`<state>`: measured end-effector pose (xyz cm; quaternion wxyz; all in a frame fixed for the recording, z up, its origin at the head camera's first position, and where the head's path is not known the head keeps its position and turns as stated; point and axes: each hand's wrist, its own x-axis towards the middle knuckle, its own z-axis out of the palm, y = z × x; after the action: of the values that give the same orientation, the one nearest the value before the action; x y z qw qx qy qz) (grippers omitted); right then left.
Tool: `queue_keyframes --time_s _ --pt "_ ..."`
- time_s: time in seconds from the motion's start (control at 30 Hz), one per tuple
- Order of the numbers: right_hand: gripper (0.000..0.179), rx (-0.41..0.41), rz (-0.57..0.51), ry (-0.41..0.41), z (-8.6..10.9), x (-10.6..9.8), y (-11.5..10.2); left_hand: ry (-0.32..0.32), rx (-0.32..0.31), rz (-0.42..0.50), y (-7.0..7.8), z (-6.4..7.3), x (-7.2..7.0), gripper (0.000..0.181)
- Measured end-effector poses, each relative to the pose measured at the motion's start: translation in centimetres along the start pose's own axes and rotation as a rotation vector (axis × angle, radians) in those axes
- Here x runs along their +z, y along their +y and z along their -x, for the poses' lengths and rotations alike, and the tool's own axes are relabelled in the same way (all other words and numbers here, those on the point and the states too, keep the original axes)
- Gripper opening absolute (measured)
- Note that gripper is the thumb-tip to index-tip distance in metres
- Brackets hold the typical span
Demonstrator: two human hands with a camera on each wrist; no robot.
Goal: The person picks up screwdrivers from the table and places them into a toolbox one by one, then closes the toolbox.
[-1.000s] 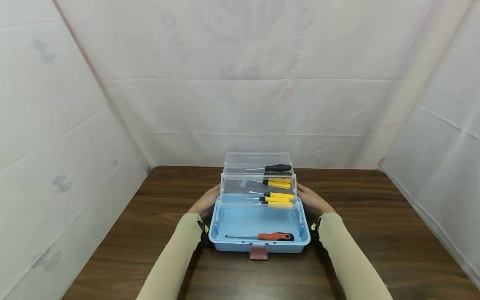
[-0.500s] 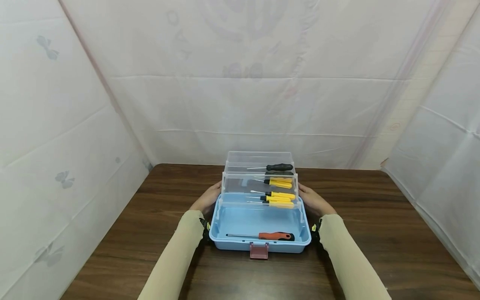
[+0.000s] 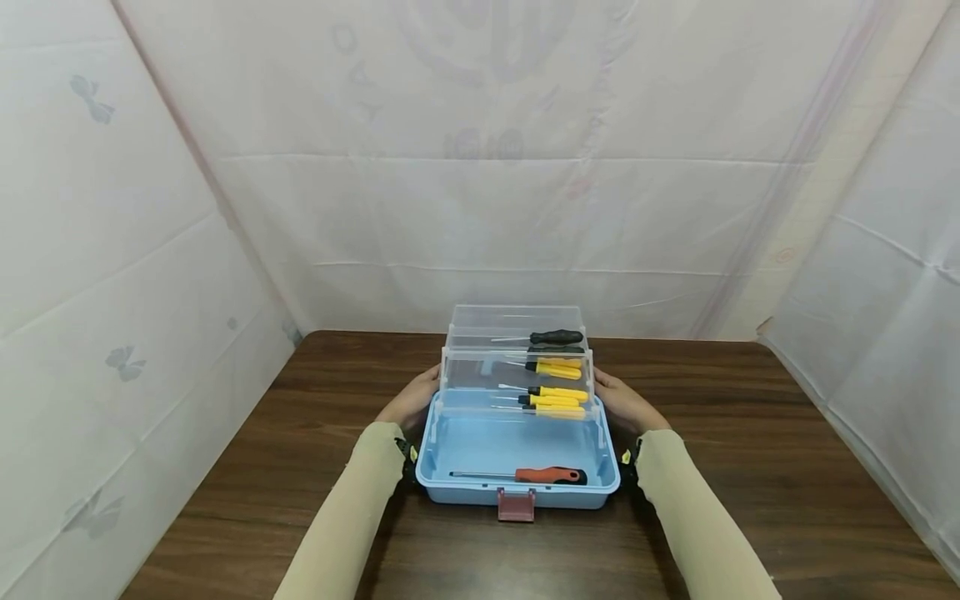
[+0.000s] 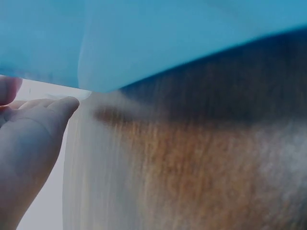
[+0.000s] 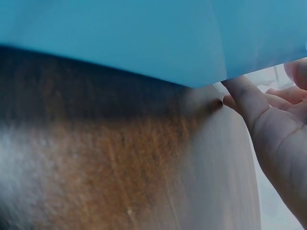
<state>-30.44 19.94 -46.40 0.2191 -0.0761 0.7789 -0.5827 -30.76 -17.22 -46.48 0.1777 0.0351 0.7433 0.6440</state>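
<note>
A light blue toolbox [image 3: 480, 494] stands unfolded on the table, its clear tiered trays [image 3: 476, 371] raised over the rear half. Several yellow-handled screwdrivers [image 3: 562, 392] lie in the trays, and a black-handled screwdriver [image 3: 557, 337] is in the upper one. An orange-and-black screwdriver [image 3: 550, 475] lies in the blue base. My left hand [image 3: 411, 398] is at the box's rear left side, my right hand [image 3: 628, 402] at its rear right side. In the wrist views, both hands' fingers extend fairly straight beside the blue wall's rear corner; some fingertips are hidden.
A dark pink latch [image 3: 516, 505] hangs down at the toolbox's front. The brown wooden table [image 3: 750, 467] extends on both sides of it. White sheeting [image 3: 517, 225] rises behind the table and along both sides.
</note>
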Motion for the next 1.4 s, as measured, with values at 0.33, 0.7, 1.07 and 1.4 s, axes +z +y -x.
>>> queue_keyframes --time_s 0.33,0.7,1.07,1.4 --pt "0.065 -0.009 0.021 0.012 -0.02 0.18 -0.01 -0.002 0.004 0.004 -0.09 0.17 -0.28 0.051" --pt "0.067 -0.046 0.058 0.017 -0.43 0.09 0.2 -0.003 0.037 -0.011 -0.01 0.14 -0.32 0.051" --pt "0.068 -0.068 0.046 0.017 -0.48 0.15 0.1 -0.021 0.064 -0.004 -0.05 -0.06 -0.53 0.051" --pt "0.065 -0.129 0.118 0.038 -0.32 0.09 -0.51 -0.009 0.088 -0.004 0.5 -0.12 -0.56 0.055"
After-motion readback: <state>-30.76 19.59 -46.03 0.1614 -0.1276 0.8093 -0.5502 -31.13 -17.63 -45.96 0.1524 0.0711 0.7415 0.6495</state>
